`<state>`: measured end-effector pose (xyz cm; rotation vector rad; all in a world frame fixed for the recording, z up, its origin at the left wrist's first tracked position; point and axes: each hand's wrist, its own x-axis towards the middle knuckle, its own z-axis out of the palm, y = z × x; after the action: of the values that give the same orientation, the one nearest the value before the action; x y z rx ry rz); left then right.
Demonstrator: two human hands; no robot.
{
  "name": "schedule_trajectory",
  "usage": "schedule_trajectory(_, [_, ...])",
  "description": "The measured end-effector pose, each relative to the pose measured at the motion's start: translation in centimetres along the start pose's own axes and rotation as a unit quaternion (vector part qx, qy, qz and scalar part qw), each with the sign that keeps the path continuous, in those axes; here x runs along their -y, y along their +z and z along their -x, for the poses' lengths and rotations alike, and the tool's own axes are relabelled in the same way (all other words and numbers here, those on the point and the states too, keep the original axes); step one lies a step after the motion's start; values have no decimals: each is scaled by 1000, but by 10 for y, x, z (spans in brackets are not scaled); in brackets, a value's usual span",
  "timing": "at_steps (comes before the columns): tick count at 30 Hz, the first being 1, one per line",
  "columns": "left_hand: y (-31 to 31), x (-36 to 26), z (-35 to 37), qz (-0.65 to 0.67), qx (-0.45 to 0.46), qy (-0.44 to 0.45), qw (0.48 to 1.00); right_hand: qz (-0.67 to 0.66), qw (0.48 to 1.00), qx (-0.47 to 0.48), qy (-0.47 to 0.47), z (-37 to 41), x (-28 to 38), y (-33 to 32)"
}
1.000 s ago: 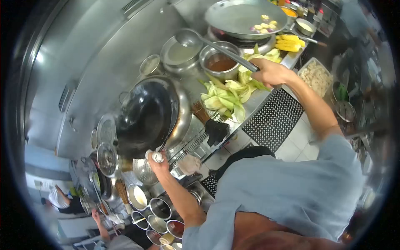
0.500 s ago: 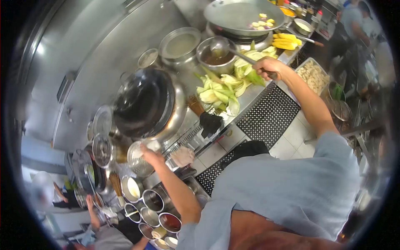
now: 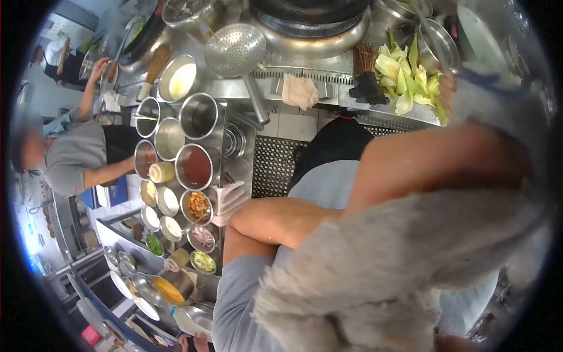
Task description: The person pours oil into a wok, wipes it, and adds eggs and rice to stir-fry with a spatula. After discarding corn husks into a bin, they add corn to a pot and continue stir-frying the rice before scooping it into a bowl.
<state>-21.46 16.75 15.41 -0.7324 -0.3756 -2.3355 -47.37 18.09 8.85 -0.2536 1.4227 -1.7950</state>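
Note:
At the upper right, the fingers of my right hand (image 3: 447, 97) show in part, blurred, closed at the lower end of a ladle (image 3: 437, 44) handle. Beside that hand lies a heap of pale green corn husks (image 3: 407, 76) on the counter edge. My left forearm (image 3: 281, 218) is bent across my body, and its hand is hidden behind a large blurred grey and skin-coloured shape. A perforated metal strainer (image 3: 234, 50) rests at the counter's edge with its handle hanging over, no hand on it.
A dark wok (image 3: 311, 10) sits on the range. A bamboo brush (image 3: 363, 58) and a folded cloth (image 3: 299, 91) lie along the front edge. Several steel pots, including one of red sauce (image 3: 194, 167), stand at the left. A co-worker (image 3: 76, 152) reaches towards them.
The view has swung towards the pots on the left. My left hand has come away from the strainer, and that arm is now folded across my body. My right hand stays at the ladle.

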Motion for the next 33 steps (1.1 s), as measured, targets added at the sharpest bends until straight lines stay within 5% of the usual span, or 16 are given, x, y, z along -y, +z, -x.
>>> schedule_trajectory(4, [-31,-23,7,-1,-147,107,983,196,978,58,36,-63,-51,26])
schedule_trajectory(5, [-32,-83,9,-304,-105,-49,946,225,971,72,32,-82,-65,32])
schedule_trajectory(6, [-35,-127,15,-574,-56,-195,793,240,967,79,23,-93,-80,39])
schedule_trajectory(7, [-55,-139,50,-692,-87,-207,686,199,977,76,17,-97,-97,45])
schedule_trajectory(9, [-83,-153,126,-727,-292,-317,535,301,949,91,-15,-98,-115,55])
schedule_trajectory(11, [-122,-159,251,-694,-425,-377,443,240,958,155,-28,-104,-137,40])
schedule_trajectory(14, [-108,-118,375,-599,-518,-420,443,421,902,63,-68,-85,-145,52])
schedule_trajectory(16, [-70,-44,412,-503,-626,-396,445,165,974,155,11,-57,-156,35])
schedule_trajectory(17, [-50,-24,375,-424,-680,-370,470,149,970,192,-5,-46,-154,23])
schedule_trajectory(18, [-47,-6,371,-414,-686,-388,455,0,967,243,77,-33,-151,4])
schedule_trajectory(20, [-54,56,387,-426,-707,-383,416,-74,851,449,262,-34,-135,-11])
schedule_trajectory(22, [-52,83,395,-457,-713,-365,386,-81,795,513,313,-5,-130,-11])
schedule_trajectory(24, [-22,95,375,-476,-789,-221,320,-91,690,609,380,29,-135,1])
schedule_trajectory(25, [-12,96,372,-472,-794,-211,319,-86,683,616,384,45,-137,10])
schedule_trajectory(28, [7,91,385,-293,-835,136,446,0,591,640,491,95,-146,42])
schedule_trajectory(33, [61,53,430,-411,-761,314,391,216,519,644,519,211,-201,140])
